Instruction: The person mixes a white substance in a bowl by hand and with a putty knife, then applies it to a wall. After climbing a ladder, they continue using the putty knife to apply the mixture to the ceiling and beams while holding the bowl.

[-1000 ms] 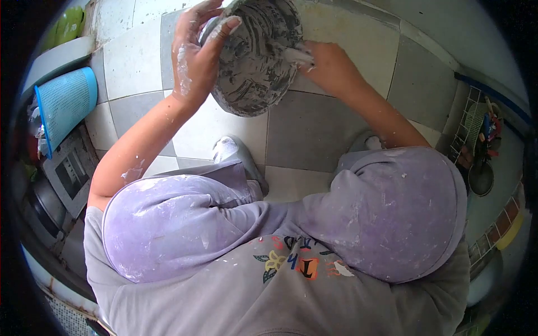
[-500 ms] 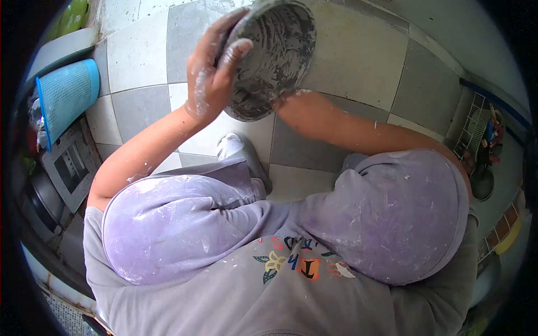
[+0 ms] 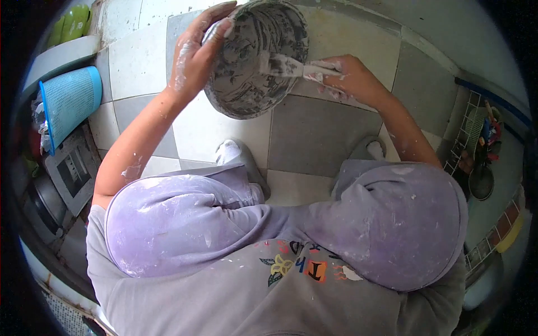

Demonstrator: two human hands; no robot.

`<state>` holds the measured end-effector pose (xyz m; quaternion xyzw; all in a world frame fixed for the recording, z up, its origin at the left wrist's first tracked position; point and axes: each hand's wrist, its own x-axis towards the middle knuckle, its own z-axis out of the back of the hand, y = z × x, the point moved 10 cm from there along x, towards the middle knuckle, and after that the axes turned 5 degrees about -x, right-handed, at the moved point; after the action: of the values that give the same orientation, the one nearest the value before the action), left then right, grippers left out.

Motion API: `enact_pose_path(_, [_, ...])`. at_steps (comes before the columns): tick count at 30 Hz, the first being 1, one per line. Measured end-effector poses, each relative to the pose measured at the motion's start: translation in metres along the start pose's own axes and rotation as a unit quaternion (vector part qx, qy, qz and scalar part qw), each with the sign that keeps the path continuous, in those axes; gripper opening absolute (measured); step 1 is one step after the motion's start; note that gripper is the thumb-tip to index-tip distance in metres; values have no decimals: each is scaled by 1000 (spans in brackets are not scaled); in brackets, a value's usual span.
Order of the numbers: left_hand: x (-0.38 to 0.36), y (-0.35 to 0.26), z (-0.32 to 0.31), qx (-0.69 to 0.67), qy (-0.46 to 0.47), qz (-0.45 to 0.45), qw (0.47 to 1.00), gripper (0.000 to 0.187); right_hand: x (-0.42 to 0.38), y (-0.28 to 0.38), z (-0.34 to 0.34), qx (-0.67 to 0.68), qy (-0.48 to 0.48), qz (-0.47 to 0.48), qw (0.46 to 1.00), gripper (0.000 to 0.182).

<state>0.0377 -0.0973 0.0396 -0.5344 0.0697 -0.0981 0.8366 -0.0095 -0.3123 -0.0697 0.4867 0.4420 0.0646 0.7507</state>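
The bowl [image 3: 255,84] (smeared grey inside) tilts against the left hand's fingers [image 3: 223,28].

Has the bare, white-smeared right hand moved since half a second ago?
Yes. Against the dark grey floor tile between the feet, the right hand has shifted right, from the tile's left end towards its right end.

the right hand [image 3: 344,78] has drawn back outside the bowl [image 3: 242,84], bringing the scraper [image 3: 284,66] back into view.
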Motion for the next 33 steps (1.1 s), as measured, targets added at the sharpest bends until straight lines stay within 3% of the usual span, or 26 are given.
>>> enact_pose_path(2, [6,18,7,-46,3,10,999,49,-16,-3,1,94,29,-3,995,39])
enact_pose_path(3, [11,14,10,15,-16,-43,999,65,-23,-7,6,110,22,-10,994,38])
enact_pose_path(6, [16,29,17,-147,-63,1,987,65,-40,-24,17,144,2,-21,989,35])
enact_pose_path(8, [28,15,37,74,-95,-26,992,68,-49,-44,26,149,-13,-11,989,31])
enact_pose_path(10, [45,12,53,176,-101,-81,976,68,-58,-57,34,157,-28,-13,987,29])
enact_pose_path(13, [61,60,80,186,-94,171,963,57,-66,-76,42,180,-48,-12,982,36])
enact_pose_path(16, [72,38,43,-58,114,62,990,66,-72,-84,48,217,-75,-4,973,42])
enact_pose_path(17, [69,31,33,-72,133,88,985,69,-73,-85,50,233,-85,0,969,42])
enact_pose_path(20, [56,21,9,74,188,1,979,81,-74,-87,52,224,-119,-8,967,45])
enact_pose_path(21, [58,27,4,138,199,37,970,97,-73,-88,52,195,-111,-14,974,47])
enact_pose_path(24, [68,21,4,-7,164,26,986,96,-73,-88,50,158,-87,-2,983,50])
enact_pose_path(25, [74,11,5,7,134,-2,991,87,-73,-85,50,181,-82,27,980,49])
enact_pose_path(27, [81,10,8,-113,92,4,989,76,-74,-78,48,204,-57,51,976,49])
enact_pose_path(30, [87,15,20,-377,86,-9,922,62,-77,-65,42,210,-21,44,976,50])
enact_pose_path(32, [90,68,50,-329,-46,136,933,68,-74,-76,42,212,-34,49,975,51])
enact_pose_path(33, [83,90,55,-193,-62,216,955,69,-75,-79,43,207,-36,34,977,52])
